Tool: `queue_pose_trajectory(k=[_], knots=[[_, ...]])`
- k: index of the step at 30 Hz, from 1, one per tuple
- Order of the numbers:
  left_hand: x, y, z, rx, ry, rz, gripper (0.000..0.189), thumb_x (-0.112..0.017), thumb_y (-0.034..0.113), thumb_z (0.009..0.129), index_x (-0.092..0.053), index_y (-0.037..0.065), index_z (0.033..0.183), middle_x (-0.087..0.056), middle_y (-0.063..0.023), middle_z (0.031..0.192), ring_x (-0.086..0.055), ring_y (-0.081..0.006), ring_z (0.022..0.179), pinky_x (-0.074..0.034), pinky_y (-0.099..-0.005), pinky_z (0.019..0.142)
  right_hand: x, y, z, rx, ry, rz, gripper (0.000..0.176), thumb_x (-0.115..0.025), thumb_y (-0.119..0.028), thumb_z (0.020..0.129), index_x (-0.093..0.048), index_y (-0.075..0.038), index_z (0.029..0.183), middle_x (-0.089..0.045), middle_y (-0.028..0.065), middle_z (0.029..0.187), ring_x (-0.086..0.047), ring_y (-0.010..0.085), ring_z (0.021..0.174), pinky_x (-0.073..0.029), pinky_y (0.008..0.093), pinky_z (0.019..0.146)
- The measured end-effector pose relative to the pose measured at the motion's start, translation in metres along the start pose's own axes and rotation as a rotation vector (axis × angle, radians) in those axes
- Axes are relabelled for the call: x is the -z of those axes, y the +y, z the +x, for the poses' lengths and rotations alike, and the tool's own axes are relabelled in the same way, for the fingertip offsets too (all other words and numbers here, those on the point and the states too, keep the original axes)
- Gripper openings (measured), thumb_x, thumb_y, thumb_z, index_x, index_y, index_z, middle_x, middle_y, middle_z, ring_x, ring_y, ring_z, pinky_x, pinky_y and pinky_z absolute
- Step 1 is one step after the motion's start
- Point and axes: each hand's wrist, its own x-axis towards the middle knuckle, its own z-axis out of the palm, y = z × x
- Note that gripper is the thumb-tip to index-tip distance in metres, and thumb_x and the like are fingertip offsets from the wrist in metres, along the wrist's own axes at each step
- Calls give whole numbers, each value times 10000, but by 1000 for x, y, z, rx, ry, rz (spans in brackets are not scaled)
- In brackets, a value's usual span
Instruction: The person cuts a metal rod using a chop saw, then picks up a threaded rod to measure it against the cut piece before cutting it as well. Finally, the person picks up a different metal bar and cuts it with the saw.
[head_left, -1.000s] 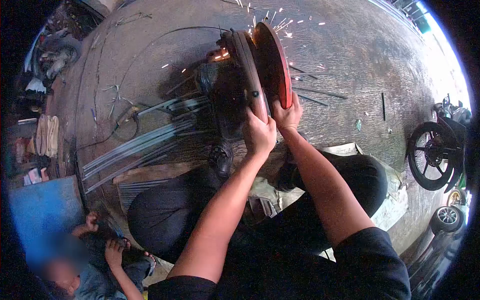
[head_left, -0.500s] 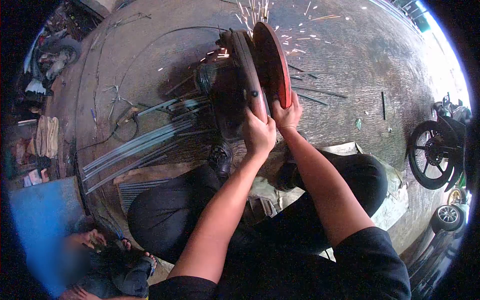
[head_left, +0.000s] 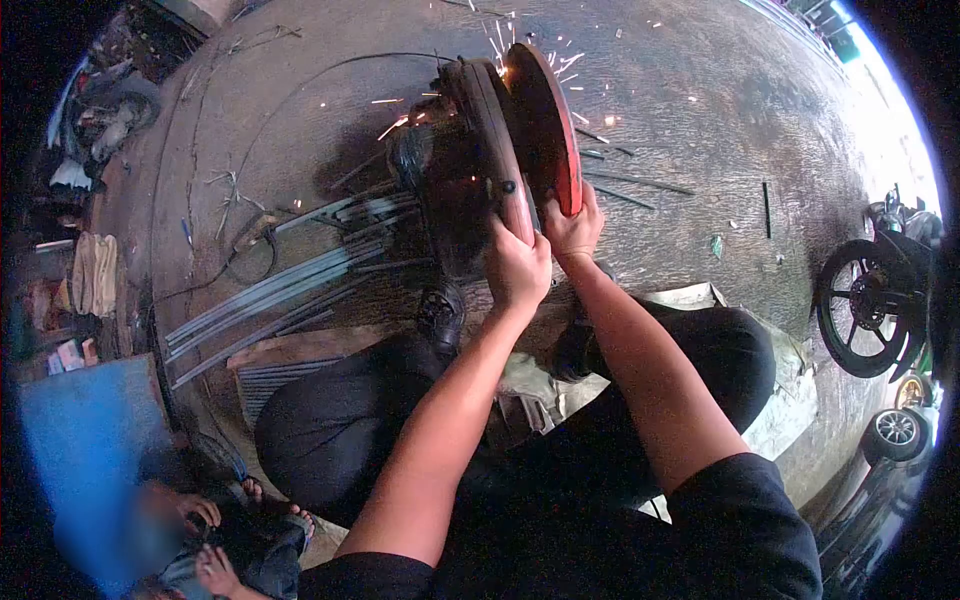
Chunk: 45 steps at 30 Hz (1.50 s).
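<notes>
Cut-off machine [head_left: 482, 120] stands on the floor [head_left: 700, 110] ahead of the person's shoes [head_left: 440, 315], sparks [head_left: 505, 74] issuing at its far end. Left hand [head_left: 518, 272]: fingers wrapped around the brown handle [head_left: 514, 208]; right hand [head_left: 576, 230]: fingers curled about the near edge of the red-rimmed disc [head_left: 548, 130].

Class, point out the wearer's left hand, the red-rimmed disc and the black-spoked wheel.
Left hand [head_left: 519, 270], head view: back of the hand.
Red-rimmed disc [head_left: 546, 128], head view: middle of its dark face.
Black-spoked wheel [head_left: 866, 305], head view: its hub.
</notes>
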Motion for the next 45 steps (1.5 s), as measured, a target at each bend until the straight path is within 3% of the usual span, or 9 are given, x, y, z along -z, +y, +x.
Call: queue_pose_trajectory(k=[17,19,22,25,29,33,35,37,45], knots=[[-2,-4,-1,-36,16,-104,386,-632,129,716,-452,-62,999,-571,-273,848,-568,-447,800,-448,-501,695,-4,6,-1,80,63,28,421,-644,-218,666,-575,-59,1050,-618,199,879,-590,390,845,-469,409,750],[1,-1,0,51,-30,-8,406,-626,141,721,-445,-40,1036,-566,-276,828,-561,-456,775,-447,-513,677,-6,4,0,6,55,-72,417,-652,-236,675,-574,-53,1041,-617,188,873,-590,384,818,-467,407,731],[8,7,2,79,-62,9,425,-625,136,719,-438,-34,1061,-569,-275,821,-567,-453,740,-459,-503,639,-8,6,0,72,53,-27,397,-639,-252,688,-575,-59,1029,-607,188,866,-580,393,800,-463,430,706],[-3,-1,-1,-46,72,-16,463,-625,132,721,-428,-47,1100,-572,-284,833,-576,-444,751,-465,-497,646,-8,11,0,72,59,-51,393,-640,-248,693,-573,-67,1036,-606,184,887,-574,403,819,-458,447,715],[2,2,0,-23,21,21,491,-619,115,727,-419,-70,1135,-579,-284,842,-581,-444,766,-468,-488,670,-7,7,-1,91,86,-105,416,-665,-279,701,-564,-83,1054,-604,187,914,-569,413,850,-456,455,733],[7,7,1,31,-40,-8,501,-633,119,724,-416,-70,1134,-583,-287,847,-579,-455,791,-467,-488,679,-4,0,1,62,72,-22,383,-635,-206,667,-578,-86,1027,-610,196,872,-585,406,819,-471,440,724],[-1,-2,2,-101,54,-7,491,-635,123,722,-420,-67,1121,-582,-292,859,-578,-458,796,-466,-492,680,-3,-6,-1,54,92,-68,381,-631,-191,659,-586,-87,1022,-613,198,882,-593,397,825,-474,439,727],[3,5,0,26,-14,23,476,-636,130,721,-426,-67,1100,-578,-295,866,-575,-463,799,-465,-496,681,-2,-7,-1,-8,75,-18,390,-629,-184,654,-584,-92,1031,-615,197,888,-598,392,833,-478,435,732],[12,17,1,106,-103,17,505,-608,126,739,-398,-53,1162,-574,-304,907,-577,-456,836,-464,-499,690,-3,0,0,35,42,89,420,-600,-154,649,-569,-85,1062,-614,189,907,-597,386,849,-477,423,759]])
